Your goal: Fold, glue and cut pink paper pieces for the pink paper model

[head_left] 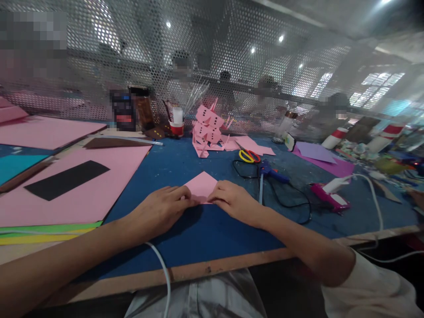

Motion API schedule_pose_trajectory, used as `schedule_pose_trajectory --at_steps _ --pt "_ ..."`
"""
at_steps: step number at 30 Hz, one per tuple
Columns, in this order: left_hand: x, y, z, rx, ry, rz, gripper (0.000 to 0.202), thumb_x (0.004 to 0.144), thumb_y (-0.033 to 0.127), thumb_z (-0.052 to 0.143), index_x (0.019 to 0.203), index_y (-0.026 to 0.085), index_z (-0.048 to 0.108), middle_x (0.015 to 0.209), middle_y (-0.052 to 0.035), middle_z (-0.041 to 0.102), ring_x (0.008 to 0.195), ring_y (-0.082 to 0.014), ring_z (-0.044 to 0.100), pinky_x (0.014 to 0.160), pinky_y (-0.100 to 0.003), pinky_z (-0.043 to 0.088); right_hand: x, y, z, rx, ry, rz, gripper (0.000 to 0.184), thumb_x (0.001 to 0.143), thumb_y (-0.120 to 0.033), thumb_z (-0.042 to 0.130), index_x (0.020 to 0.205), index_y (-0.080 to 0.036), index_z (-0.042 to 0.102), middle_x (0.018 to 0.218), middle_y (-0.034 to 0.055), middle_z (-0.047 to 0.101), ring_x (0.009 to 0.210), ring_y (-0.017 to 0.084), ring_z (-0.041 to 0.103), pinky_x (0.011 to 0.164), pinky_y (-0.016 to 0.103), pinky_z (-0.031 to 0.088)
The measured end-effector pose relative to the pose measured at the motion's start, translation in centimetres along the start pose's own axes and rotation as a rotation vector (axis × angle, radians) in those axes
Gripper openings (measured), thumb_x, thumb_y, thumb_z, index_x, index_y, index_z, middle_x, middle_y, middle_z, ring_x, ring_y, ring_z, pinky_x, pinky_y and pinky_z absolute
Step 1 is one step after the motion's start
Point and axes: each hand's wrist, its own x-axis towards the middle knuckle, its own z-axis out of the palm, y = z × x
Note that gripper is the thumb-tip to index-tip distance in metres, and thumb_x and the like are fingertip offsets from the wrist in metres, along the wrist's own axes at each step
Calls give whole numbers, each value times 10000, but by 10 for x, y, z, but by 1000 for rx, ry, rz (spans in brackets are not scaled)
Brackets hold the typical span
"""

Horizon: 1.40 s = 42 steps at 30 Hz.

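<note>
A small sheet of pink paper [203, 185] lies on the blue tabletop [185, 234] in front of me, one corner pointing away. Its near edge runs straight between my two hands, which looks like a fold. At the left corner, my left hand [165, 205] pinches the paper between thumb and fingers. My right hand [234, 201] has its fingers closed on the right part of the near edge. Beyond the paper stands a cluster of pink folded paper shapes [208, 128] with black dots.
Yellow-and-red-handled scissors [249, 156] and a blue glue gun [273, 172] with a black cord lie to the right, near a pink power strip [331, 198]. Stacked pink sheets [122, 176] bear a black strip [66, 179] at left. A red-and-white cup [176, 128] stands behind.
</note>
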Motion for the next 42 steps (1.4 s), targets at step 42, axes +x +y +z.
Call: schedule_pose_trajectory --at_steps 42 --pt "2 9 -8 168 -128 55 659 886 23 427 1471 323 387 1043 -61 593 847 -218 565 749 -365 417 -63 -9 -33 -532 -101 0 212 975 -126 503 1133 -150 643 1031 82 643 898 215 505 763 364 356"
